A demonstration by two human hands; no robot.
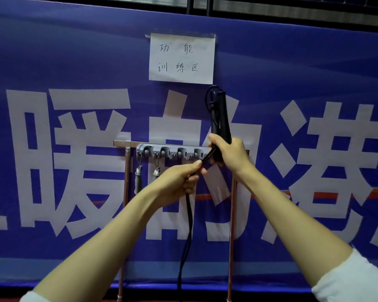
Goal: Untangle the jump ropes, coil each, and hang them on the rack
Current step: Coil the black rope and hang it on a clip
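Grips black jump-rope handles (220, 114) upright in right hand (229, 153), tips pointing up above the fist, and pinches the cord (188, 225) just below-left with left hand (179, 182), hanging straight down before the rack (170, 152).

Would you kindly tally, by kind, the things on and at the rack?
Black jump rope with black handles: 1
Grey coiled springs hanging from hooks: 2
Grey plastic hook rail: 1
White paper sign: 1
Total: 5
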